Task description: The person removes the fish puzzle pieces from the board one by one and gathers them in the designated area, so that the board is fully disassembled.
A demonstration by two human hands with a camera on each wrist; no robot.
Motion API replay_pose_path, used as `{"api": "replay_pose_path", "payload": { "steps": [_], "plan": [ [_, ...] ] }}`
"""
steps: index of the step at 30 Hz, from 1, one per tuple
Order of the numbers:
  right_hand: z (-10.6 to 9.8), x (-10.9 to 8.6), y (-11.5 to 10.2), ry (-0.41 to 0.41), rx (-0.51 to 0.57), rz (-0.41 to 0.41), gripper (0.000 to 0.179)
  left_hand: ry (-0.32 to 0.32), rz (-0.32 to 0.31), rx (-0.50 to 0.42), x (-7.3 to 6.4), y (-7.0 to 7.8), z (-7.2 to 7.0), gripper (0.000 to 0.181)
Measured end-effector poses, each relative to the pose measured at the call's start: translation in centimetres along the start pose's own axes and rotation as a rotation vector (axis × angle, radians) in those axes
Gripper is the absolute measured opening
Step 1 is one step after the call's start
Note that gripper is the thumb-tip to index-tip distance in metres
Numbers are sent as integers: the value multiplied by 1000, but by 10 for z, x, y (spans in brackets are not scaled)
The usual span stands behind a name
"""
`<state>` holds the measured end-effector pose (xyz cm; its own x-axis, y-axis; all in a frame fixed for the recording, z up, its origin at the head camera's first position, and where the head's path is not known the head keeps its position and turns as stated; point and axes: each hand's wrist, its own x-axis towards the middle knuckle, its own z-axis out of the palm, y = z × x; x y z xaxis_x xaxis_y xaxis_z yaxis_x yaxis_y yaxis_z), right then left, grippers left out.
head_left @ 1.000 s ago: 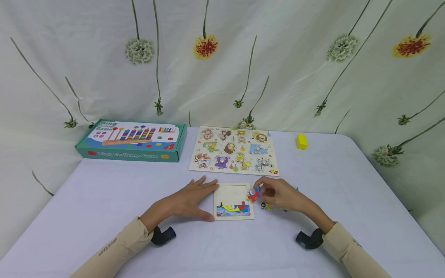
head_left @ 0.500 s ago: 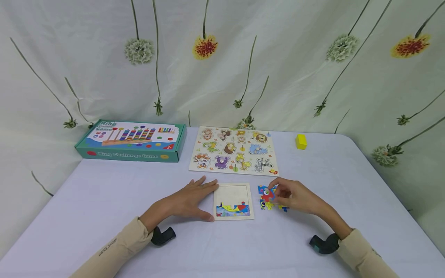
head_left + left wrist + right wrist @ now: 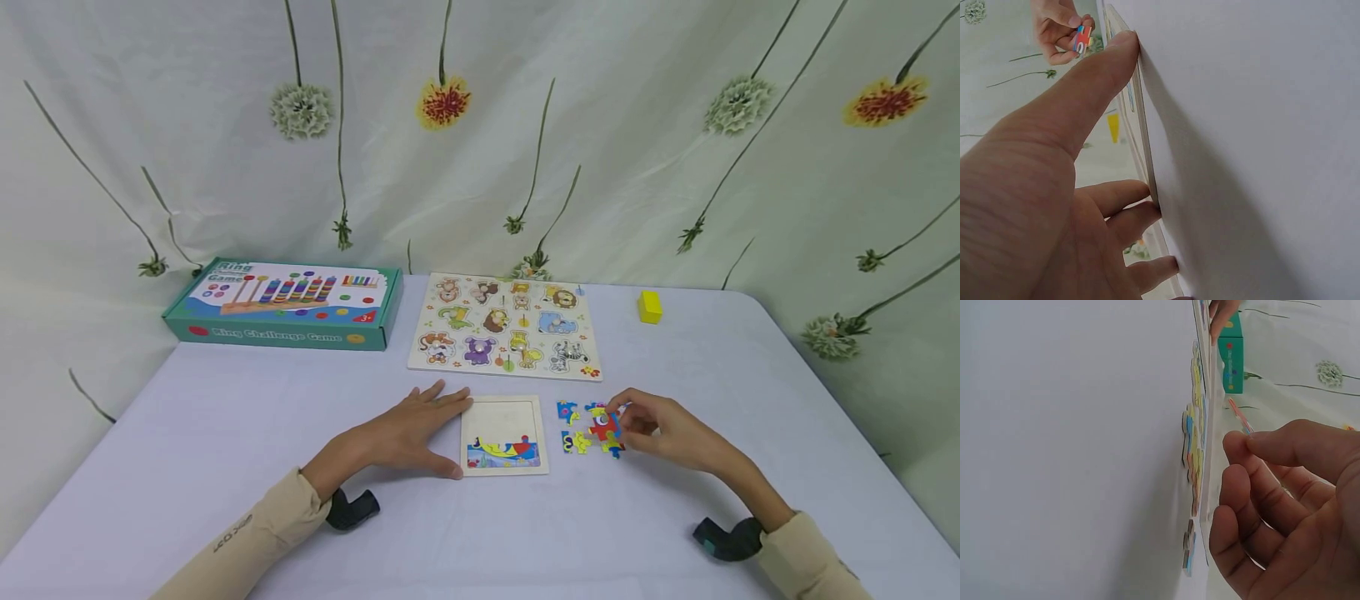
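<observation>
The right hand (image 3: pixel 666 431), pinching a red piece (image 3: pixel 601 428), could scatter the loose pieces (image 3: pixel 581 443) below by dipping, while the left hand (image 3: pixel 408 431), fingers spread, might nudge the tray (image 3: pixel 504 417) touching it

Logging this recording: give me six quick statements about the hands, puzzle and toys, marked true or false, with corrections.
1. The right hand pinches a red puzzle piece. True.
2. The left hand touches the left side of the wooden puzzle frame. True.
3. The frame is completely filled. False: only its near part is.
4. The yellow block is right of the animal puzzle board. True.
5. The Ring Challenge Game box is right of that board. False: it lies left.
6. Nothing lies right of the frame. False: loose puzzle pieces do.
</observation>
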<state>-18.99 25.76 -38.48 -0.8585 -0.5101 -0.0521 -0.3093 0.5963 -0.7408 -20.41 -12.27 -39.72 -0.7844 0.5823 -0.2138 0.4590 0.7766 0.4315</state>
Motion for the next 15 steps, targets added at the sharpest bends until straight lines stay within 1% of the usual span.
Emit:
{"api": "replay_pose_path", "payload": {
  "steps": [8,15],
  "plan": [
    [-2,-11,11,28,18,10,30,0,-4,5,0,0,0,97],
    [-4,-19,20,37,-5,28,31,1,2,10,0,0,0,97]
  ]
}}
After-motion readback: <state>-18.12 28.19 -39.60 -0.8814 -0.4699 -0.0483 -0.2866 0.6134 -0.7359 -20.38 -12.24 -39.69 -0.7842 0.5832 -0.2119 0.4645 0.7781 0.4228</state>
